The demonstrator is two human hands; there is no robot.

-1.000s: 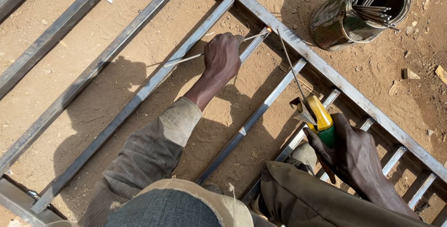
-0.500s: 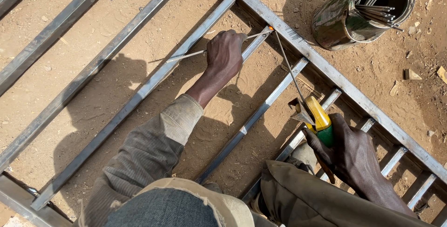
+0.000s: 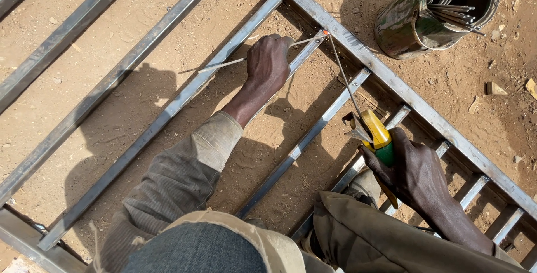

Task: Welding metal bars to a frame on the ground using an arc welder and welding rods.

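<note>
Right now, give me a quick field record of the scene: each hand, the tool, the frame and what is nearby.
left hand: resting on a bar of the steel frame, gripping a thin loose rod that lies across it
right hand: gripping the electrode holder
electrode holder: yellow and green, clamping a welding rod
welding rod: slants up to the joint; tip meets the frame's rail near the bar's end
steel frame: flat on sandy ground, parallel bars between long rails
can: dark metal, beyond the frame, holds spare rods
</note>
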